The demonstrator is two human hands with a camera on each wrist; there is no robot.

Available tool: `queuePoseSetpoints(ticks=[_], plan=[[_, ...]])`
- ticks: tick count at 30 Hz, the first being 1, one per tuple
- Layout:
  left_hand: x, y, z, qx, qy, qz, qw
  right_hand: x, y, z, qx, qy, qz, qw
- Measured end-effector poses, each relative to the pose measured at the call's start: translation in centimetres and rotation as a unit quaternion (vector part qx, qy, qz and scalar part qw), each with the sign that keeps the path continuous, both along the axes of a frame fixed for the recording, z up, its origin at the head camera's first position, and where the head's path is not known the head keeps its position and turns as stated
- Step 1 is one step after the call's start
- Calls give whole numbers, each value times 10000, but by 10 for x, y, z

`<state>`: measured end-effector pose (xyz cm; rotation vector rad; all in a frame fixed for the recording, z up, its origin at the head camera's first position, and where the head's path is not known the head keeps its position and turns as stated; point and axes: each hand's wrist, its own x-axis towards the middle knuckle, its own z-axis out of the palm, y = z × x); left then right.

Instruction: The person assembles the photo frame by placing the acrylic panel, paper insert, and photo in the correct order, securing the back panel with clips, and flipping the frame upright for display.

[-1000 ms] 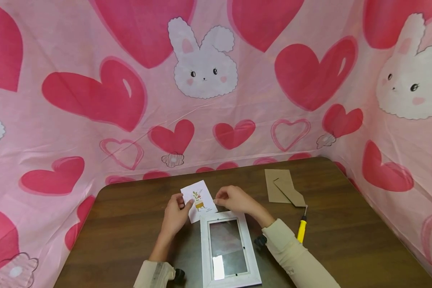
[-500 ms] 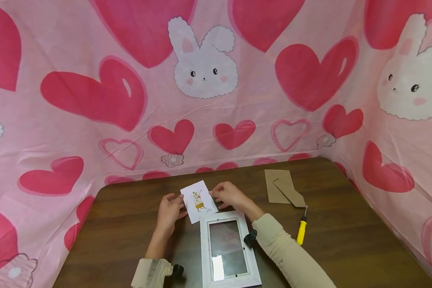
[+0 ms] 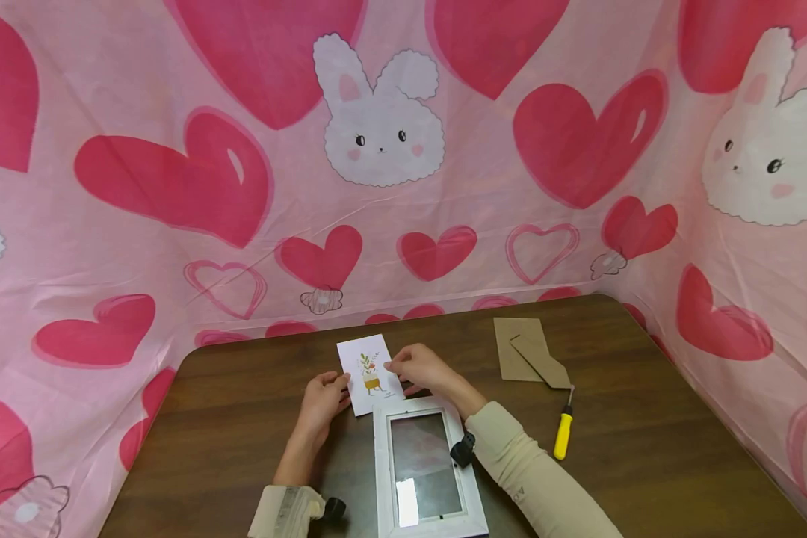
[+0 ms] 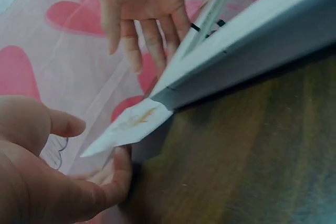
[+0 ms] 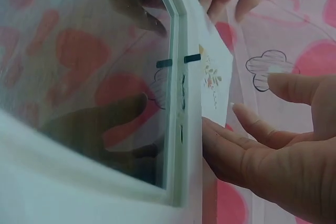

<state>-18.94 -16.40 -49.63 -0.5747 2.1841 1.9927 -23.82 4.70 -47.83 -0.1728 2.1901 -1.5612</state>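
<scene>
A white card [image 3: 370,375] printed with a plant in a yellow pot lies just beyond the far end of a white picture frame [image 3: 471,491]. My left hand [image 3: 321,406] is at the card's left edge, thumb and fingers spread apart in the left wrist view. At the right edge is my right hand [image 3: 430,370], its fingertips by the card and its thumb held away in the right wrist view. The frame lies with its glass pane [image 3: 425,456] showing and small dark tabs [image 5: 192,57] along its inner rim. My right wrist overlaps the frame's right side.
To the right, a brown backing board [image 3: 514,355] with its stand leg [image 3: 548,368] lies on the dark wooden table [image 3: 659,441]. A screwdriver with a yellow handle [image 3: 563,436] lies near it. Pink cloth [image 3: 376,205] with hearts and rabbits hangs around the table.
The card has turned slightly and sits straighter. My left thumb has come off the card's face to its edge. My right hand has shifted left along with the card's right edge.
</scene>
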Motion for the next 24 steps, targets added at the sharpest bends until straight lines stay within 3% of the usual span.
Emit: queuePoseSetpoints(ticks=[4,8,16,24], plan=[[1,2,-8,-348,169,-212,9990,1,-3,0,28,23,38,10000],[3,1,-7,-501,474,-104,9976,2,-6,1,107,141,36,9998],[4,-9,12,-411,856,273,9951,3,-4,12,-69,678,-181,9975],[13,-2,29,-76,783,-56,9969,4,4,22,-362,642,-343,9967]])
